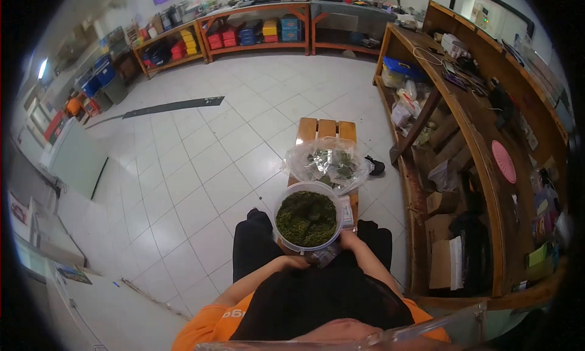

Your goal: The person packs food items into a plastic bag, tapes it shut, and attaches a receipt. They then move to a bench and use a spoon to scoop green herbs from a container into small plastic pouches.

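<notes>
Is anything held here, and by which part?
It cannot be told: the left hand and right hand are by the near side of the bucket, beside clear plastic, fingers too unclear.

Noted: tub (300, 248) of green material (306, 219) on wooden bench (327, 129), clear bag (299, 158) just beyond; left hand (297, 262), right hand (349, 240) near tub.

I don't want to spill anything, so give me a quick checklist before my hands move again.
1. Tub upright on the bench: ok.
2. Chopped-looking greens below the tub's rim: ok.
3. Plastic bag of leaves fully within the bench's edges: not ok, it overhangs the sides.
4. Both hands near the tub: ok, left hand by its near right side, right hand by its near side.
5. Firm grip: cannot tell, fingers are hidden or too small.
</notes>
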Available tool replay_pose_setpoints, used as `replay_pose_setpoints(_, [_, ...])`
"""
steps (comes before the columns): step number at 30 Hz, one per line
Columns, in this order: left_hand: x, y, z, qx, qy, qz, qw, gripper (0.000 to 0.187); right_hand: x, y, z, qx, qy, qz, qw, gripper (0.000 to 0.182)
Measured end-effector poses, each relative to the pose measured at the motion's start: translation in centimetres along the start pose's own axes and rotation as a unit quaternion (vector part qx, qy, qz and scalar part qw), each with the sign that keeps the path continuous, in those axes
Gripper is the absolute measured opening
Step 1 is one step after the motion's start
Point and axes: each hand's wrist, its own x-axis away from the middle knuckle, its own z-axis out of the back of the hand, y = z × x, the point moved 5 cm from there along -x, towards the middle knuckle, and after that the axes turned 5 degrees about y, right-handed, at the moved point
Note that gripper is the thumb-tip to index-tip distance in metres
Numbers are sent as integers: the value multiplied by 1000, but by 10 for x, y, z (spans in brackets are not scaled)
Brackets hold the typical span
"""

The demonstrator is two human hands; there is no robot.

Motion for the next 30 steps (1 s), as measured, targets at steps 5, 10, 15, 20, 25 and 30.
replay_pose_setpoints(5, [39,95,11,-43,-13,115,992,50,6,-13,8,53,-5,-58,997,43])
replay_pose_setpoints(10, [11,22,12,-84,31,22,996,51,-17,15,-20,60,2,0,998,47])
replay_pose_setpoints(15, [-7,1,3,36,41,30,998,56,0,0,0,-15,35,5,999,35])
replay_pose_setpoints(20, [21,47,11,67,45,30,996,57,17,-5,27,-181,43,24,982,19])
replay_pose_setpoints(25, [7,25,5,40,65,19,997,59,24,3,36,-353,-16,-61,933,12])
replay_pose_setpoints(30, [35,25,18,-27,40,149,988,48,46,-14,78,-156,111,-11,981,23])
